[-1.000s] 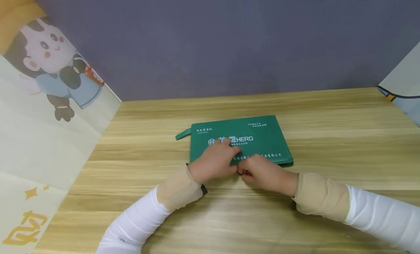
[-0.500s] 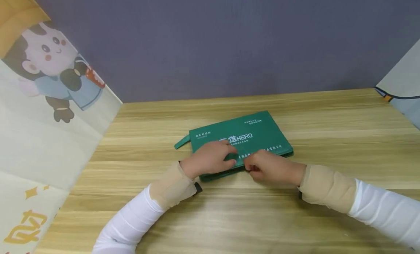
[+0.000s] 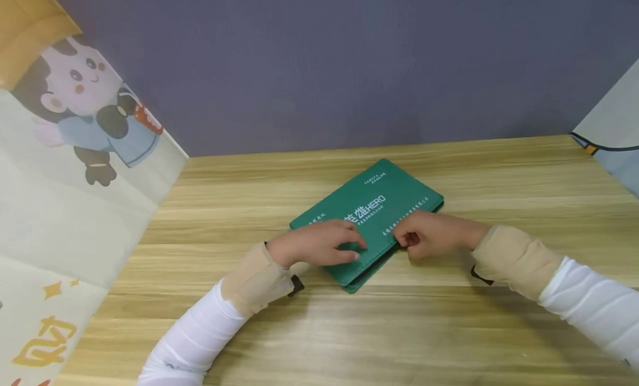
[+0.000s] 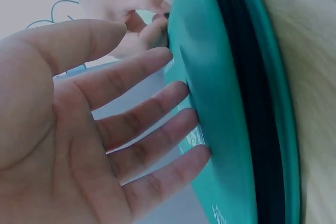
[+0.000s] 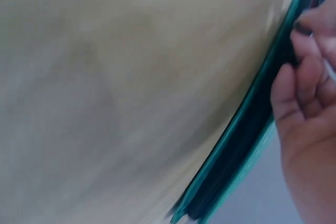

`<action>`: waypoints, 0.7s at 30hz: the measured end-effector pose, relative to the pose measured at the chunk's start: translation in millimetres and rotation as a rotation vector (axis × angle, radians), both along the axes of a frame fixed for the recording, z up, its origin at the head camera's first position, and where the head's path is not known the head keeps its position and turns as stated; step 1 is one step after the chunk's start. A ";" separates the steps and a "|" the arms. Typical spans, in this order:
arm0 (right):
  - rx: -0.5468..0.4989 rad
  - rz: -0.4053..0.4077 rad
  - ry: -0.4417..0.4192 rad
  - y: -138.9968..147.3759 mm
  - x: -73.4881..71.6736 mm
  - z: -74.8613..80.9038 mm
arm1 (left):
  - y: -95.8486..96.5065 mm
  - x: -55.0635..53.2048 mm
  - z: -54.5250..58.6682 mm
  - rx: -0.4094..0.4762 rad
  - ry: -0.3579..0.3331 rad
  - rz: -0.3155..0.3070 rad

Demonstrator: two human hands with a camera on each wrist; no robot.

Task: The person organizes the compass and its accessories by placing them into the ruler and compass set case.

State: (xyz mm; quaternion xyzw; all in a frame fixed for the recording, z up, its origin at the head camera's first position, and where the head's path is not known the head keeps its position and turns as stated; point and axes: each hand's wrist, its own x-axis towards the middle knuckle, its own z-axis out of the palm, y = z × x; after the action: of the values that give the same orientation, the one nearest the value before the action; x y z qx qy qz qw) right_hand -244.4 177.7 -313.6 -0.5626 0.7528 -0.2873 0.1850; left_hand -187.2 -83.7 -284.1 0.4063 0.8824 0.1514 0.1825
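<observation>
A flat green zippered case (image 3: pixel 399 181) with white lettering lies slanted on the wooden table, its right end turned away. Along its near side runs a dark zipper band (image 4: pixel 252 87), seen between the two green covers in the left wrist view. My right hand (image 3: pixel 434 234) is at the near right edge and pinches a small dark zipper pull (image 5: pixel 303 28) between thumb and finger. Spread over the near left part of the cover, my left hand (image 3: pixel 321 242) has its fingers nearly straight, fingertips right at the surface in the left wrist view.
The wooden tabletop (image 3: pixel 239 208) stretches around the case and ends at a grey-purple panel (image 3: pixel 349 70) behind. A white wall with a cartoon figure (image 3: pixel 95 108) rises at the left. A dark cable edge (image 3: pixel 614 147) shows at the far right.
The case has turned counterclockwise, its right end swinging away and its near left corner coming forward. My right hand has slid rightward along the edge with the zipper pull; the left stays on the cover.
</observation>
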 end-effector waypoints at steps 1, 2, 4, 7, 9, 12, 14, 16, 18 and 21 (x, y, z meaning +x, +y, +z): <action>-0.005 0.021 -0.024 1.5 -1.6 0.9 | -1.8 0.4 0.5 -0.001 -0.004 -0.001; -0.003 0.036 -0.047 2.9 -3.2 1.7 | -3.7 1.1 1.9 0.002 -0.013 0.003; 0.000 0.062 -0.090 4.8 -6.4 3.0 | -8.4 1.9 3.7 -0.003 -0.023 0.014; 0.009 0.086 -0.148 6.3 -10.1 3.4 | -14.8 3.3 6.4 -0.019 -0.021 0.036; 0.009 0.096 -0.172 6.4 -11.7 3.2 | -17.8 3.2 6.8 -0.038 0.013 0.045; 0.010 0.101 -0.205 5.7 -12.6 3.4 | -20.9 -0.5 5.4 -0.050 0.080 0.042; 0.010 0.103 -0.223 4.9 -12.5 4.1 | -23.2 -5.2 3.3 -0.053 0.108 0.032; 0.022 0.093 -0.234 4.3 -11.7 5.0 | -25.9 -11.3 0.4 -0.044 0.118 0.000; 0.039 0.077 -0.230 4.0 -10.0 5.7 | -29.6 -16.6 -2.2 -0.032 0.109 -0.027; 0.074 0.031 -0.171 3.1 -5.2 6.8 | -36.1 -20.8 -6.0 -0.028 0.095 -0.048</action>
State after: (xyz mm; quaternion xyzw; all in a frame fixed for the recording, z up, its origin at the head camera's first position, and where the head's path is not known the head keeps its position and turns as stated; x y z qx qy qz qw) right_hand -249.5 180.8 -306.8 -0.5405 0.7354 -0.3036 0.2738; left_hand -208.0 -119.8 -290.1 0.4314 0.8822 0.1150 0.1498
